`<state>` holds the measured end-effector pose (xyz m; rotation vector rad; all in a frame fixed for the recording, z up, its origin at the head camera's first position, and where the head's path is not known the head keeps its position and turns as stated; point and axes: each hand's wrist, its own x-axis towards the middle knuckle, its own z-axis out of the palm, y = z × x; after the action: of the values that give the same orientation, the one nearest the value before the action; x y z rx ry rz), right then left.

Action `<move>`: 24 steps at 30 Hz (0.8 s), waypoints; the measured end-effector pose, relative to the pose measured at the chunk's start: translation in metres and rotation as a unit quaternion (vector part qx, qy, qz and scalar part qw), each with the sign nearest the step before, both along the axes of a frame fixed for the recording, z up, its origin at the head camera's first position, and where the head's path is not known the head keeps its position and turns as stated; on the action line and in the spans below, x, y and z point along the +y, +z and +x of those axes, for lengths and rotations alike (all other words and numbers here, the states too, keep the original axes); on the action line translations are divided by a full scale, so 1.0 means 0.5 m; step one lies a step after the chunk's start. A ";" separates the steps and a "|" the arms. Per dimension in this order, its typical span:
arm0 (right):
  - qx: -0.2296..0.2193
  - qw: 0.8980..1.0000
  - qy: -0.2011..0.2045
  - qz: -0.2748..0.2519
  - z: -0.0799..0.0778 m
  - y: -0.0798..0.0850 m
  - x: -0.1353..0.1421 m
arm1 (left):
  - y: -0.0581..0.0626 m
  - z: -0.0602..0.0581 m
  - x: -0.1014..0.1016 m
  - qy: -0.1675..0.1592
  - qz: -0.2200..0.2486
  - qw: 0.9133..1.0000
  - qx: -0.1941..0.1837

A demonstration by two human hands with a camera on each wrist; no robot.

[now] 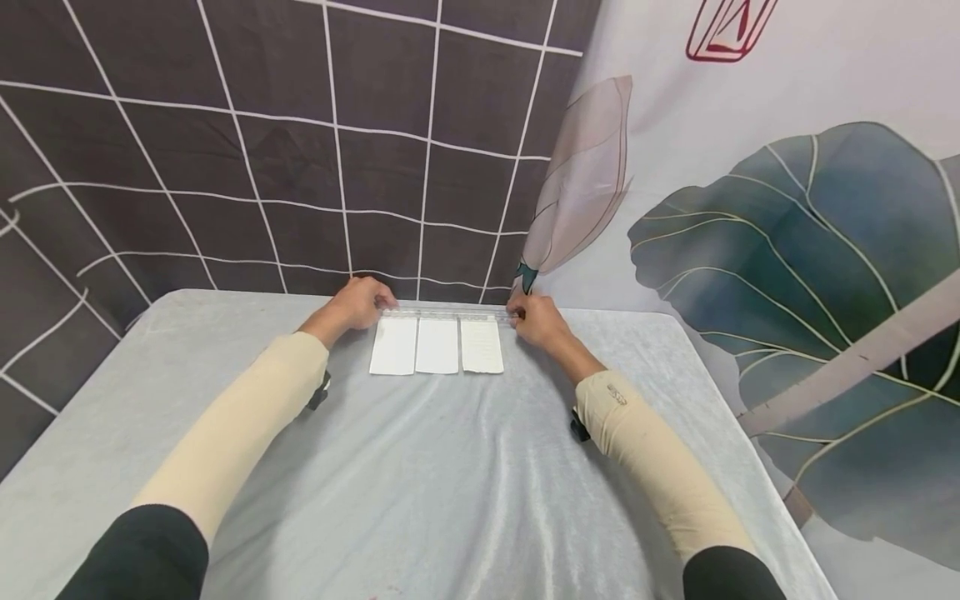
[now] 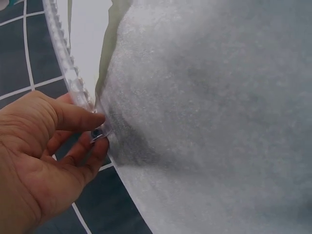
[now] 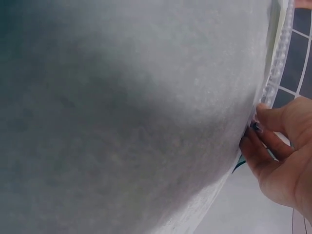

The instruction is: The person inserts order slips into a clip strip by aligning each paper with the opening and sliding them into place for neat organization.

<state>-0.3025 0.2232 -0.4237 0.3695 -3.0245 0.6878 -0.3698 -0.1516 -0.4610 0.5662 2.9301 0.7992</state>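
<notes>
A long clear plastic strip with a row of bumps lies along the table's far edge. My left hand pinches its left end between thumb and fingers, as the left wrist view shows close up. At the opposite end, my right hand pinches the strip in the same way. Side by side just in front of the strip lie three white paper cards: a left card, a middle card and a slightly cream right card. Their far edges meet the strip in the head view.
A pale grey cloth with soft folds covers the table. Behind the far edge hangs a dark curtain with white grid lines. A white curtain with a large leaf print hangs along the right side.
</notes>
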 end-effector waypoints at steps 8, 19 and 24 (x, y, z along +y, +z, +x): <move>0.023 1.000 0.007 -0.016 0.001 -0.017 0.036 | -0.016 0.010 -0.017 0.031 0.020 0.999 -0.008; 0.016 1.000 0.011 -0.015 0.024 -0.008 0.068 | -0.024 0.034 -0.047 0.070 0.025 0.997 0.002; 0.010 1.000 0.014 -0.016 0.024 -0.016 0.079 | -0.029 0.040 -0.061 0.064 0.012 0.998 0.004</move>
<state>-0.2904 0.2630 -0.4318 0.4163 -2.9920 0.7294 -0.3497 -0.1820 -0.4756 0.3866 2.9932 0.8479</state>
